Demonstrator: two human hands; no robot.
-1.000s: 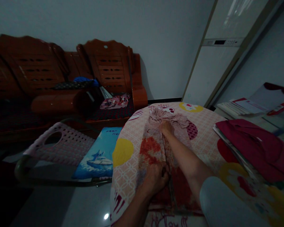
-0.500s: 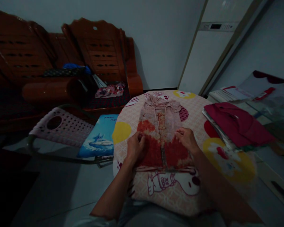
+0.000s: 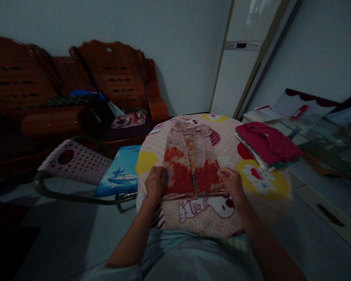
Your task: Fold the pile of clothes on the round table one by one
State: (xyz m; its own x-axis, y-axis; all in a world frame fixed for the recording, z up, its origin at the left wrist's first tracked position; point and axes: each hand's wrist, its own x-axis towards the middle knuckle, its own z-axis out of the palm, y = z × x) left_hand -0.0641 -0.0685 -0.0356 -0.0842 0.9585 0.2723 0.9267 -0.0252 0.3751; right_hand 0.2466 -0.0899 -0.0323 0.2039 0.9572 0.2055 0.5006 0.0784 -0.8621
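Note:
A folded garment (image 3: 178,171), greyish pink with rust-red patches and a front strip down its middle, lies flat on the round table with its gathered top end pointing away from me. At its left edge is my left hand (image 3: 155,184), fingers curled in against the cloth. On the opposite side my right hand (image 3: 231,182) pinches at the right edge, thumb and forefinger together. The fingertips of the left hand are partly hidden by its own back.
A patterned tablecloth (image 3: 175,216) covers the table. Folded clothes with a magenta one on top (image 3: 270,142) sit at the right. Beyond is a glass-topped surface (image 3: 312,130). At left stand a woven chair (image 3: 82,164) with a blue printed bag (image 3: 121,171), and a wooden sofa (image 3: 119,74).
My hands have moved apart, from over the garment's front out to its left and right side edges. The head view has shifted, and the garment stays lying folded.

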